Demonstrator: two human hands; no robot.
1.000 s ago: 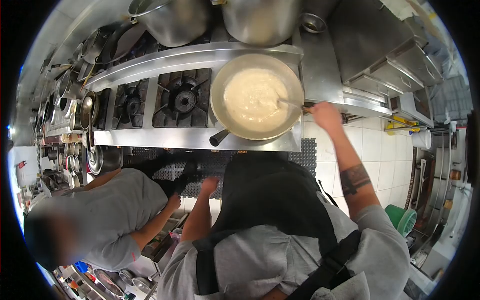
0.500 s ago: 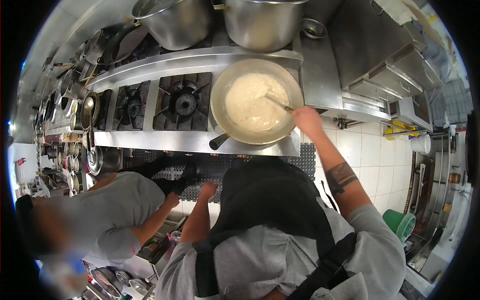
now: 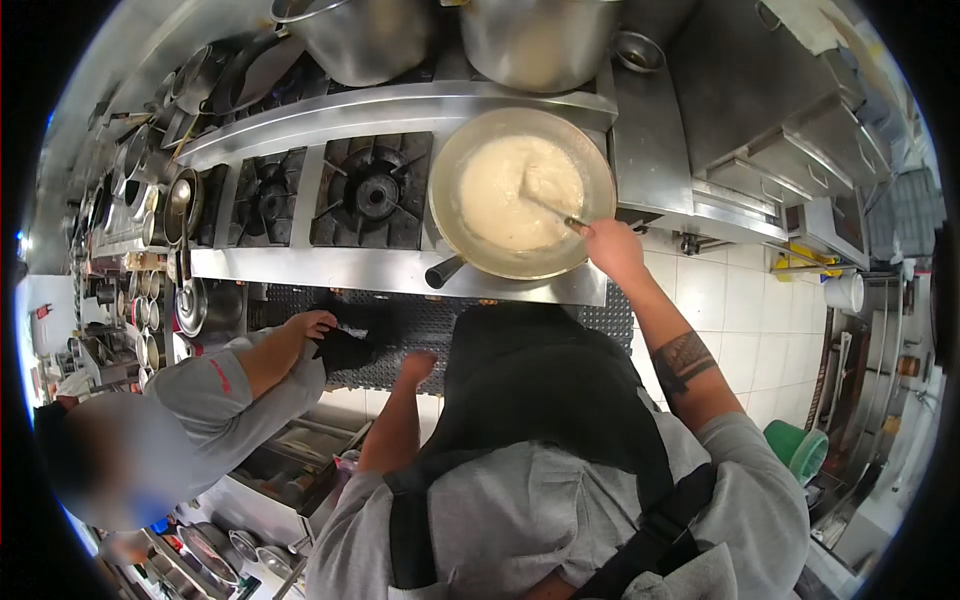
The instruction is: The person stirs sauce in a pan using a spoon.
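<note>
A wide, shallow pan (image 3: 447, 205) with a black handle stands on the right end of the stove. Thick, pale cream-coloured sauce (image 3: 500, 195) fills its middle. At the pan's right rim, my right hand (image 3: 612, 250) is closed round the handle of a slim metal spoon (image 3: 552, 210). The spoon slants down to the left, its head sunk in the sauce and hidden. My left hand (image 3: 418, 367) hangs low in front of the stove, left of my black apron, curled into a fist with nothing visible in it.
Two tall stockpots (image 3: 540, 45) stand behind the pan, with a small metal bowl (image 3: 638, 52) to their right. Left of the pan are gas burners (image 3: 375, 190). A co-worker (image 3: 225, 400) stands close on my left. A green bucket (image 3: 797, 450) sits at lower right.
The spoon's head has moved left and down through the sauce, with my right hand slightly lower. My left hand stays low. The co-worker has turned, an arm now reaching toward the stove.
</note>
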